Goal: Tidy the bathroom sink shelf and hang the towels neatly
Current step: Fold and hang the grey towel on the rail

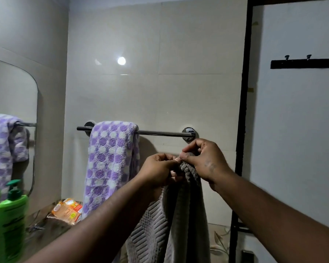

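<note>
1. Your left hand and right hand both pinch the bunched top of the grey towel, so its length hangs below your wrists.
2. The rail sits bare just above your knuckles, with the spotted towel draped left of your left hand; that gap looks like the grey one's spot.

1. The purple-and-white dotted towel is draped over the left part of the chrome towel bar and hangs straight down.
2. The grey towel, ribbed in a chevron weave, hangs bunched at its top below the bar's right end, off the bar. The left hand and right hand pinch its top edge.
</note>
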`<state>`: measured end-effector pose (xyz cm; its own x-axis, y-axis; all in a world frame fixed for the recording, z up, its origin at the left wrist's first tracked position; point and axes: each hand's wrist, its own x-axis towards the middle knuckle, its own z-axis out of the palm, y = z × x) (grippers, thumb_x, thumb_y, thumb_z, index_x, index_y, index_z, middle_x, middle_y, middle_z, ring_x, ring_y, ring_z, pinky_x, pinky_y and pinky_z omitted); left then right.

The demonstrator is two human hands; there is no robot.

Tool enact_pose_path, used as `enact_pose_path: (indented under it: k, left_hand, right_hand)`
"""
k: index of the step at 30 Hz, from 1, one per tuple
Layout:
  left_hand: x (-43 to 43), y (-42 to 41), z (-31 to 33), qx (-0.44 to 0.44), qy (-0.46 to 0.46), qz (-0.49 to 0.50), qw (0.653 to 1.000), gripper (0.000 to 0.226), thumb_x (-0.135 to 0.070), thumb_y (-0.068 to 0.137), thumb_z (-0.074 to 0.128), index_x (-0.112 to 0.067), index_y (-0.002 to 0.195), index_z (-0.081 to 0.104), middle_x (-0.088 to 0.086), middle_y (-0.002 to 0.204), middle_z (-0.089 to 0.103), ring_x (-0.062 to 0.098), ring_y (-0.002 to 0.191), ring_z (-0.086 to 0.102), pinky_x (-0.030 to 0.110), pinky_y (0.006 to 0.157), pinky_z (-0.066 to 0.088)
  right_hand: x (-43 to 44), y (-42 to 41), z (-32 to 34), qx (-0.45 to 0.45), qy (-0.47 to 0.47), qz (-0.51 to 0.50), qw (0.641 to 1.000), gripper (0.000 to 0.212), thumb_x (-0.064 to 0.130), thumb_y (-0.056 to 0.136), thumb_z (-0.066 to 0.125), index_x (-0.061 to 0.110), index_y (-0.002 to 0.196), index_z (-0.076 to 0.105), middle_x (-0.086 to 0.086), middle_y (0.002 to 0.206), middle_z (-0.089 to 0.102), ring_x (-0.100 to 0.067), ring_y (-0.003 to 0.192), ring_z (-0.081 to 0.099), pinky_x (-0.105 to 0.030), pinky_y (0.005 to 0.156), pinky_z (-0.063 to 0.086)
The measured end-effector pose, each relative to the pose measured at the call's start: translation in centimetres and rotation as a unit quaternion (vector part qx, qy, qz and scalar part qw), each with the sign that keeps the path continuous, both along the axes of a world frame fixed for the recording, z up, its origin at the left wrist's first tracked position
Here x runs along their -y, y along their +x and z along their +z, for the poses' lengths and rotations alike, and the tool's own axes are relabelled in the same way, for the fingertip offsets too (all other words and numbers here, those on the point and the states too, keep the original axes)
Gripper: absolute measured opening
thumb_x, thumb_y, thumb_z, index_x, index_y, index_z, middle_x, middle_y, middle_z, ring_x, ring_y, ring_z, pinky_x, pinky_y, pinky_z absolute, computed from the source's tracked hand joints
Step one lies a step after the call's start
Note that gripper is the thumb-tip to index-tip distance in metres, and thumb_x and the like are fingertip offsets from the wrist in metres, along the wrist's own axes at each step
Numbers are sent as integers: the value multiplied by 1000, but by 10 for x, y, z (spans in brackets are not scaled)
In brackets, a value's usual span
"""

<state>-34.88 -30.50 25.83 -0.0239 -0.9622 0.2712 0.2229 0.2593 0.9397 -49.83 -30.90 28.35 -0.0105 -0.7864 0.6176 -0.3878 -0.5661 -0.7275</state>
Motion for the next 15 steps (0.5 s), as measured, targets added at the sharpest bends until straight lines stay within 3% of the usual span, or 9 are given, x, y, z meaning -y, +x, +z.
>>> enact_pose_path:
  k: [2, 5, 9, 12, 15]
  left_hand:
    - [0, -3, -1, -5, -10, 21, 1000, 8, -5, 92, 70, -1, 87, 65, 15, 74, 65, 20, 57, 68, 32, 56, 59]
    - [2, -5, 0, -10, -14, 48, 999, 8, -5, 92, 70, 2, 93, 66, 15, 74, 68, 24, 58, 69, 35, 58, 61]
    - [7, -2, 2, 16, -25, 97, 995, 14, -4, 93, 67, 4, 104, 64, 19, 78, 69, 19, 52, 64, 28, 48, 51]
    - [1, -2, 3, 6, -23, 80, 997, 14, -5, 96, 63, -3, 109, 60, 19, 87, 70, 20, 60, 66, 32, 54, 55]
    - [-7, 1, 5, 24, -43, 37, 998, 16, -3, 97, 55, -7, 111, 61, 13, 84, 74, 16, 62, 70, 29, 54, 54]
  right_hand:
    - [-2, -2, -3, -79, -67, -50, 993, 11, 23, 79, 83, 23, 84, 74, 10, 79, 74, -1, 78, 69, -25, 74, 57]
    - [-8, -4, -7, -133, -117, -61, 982, 6, 29, 83, 78, 28, 89, 77, 14, 83, 75, 1, 80, 68, -28, 78, 58]
    - [-16, 0, -17, -214, -145, -47, 965, 30, 31, 82, 78, 35, 111, 76, 13, 106, 77, -1, 97, 69, -25, 90, 57]
    - [-14, 0, -22, -223, -179, -57, 956, 39, 24, 81, 79, 34, 118, 74, 14, 113, 76, 0, 103, 69, -22, 95, 54]
    - [-7, -2, -21, -119, -138, -37, 983, 24, 15, 87, 75, 28, 107, 79, 12, 101, 78, -2, 90, 73, -18, 82, 58]
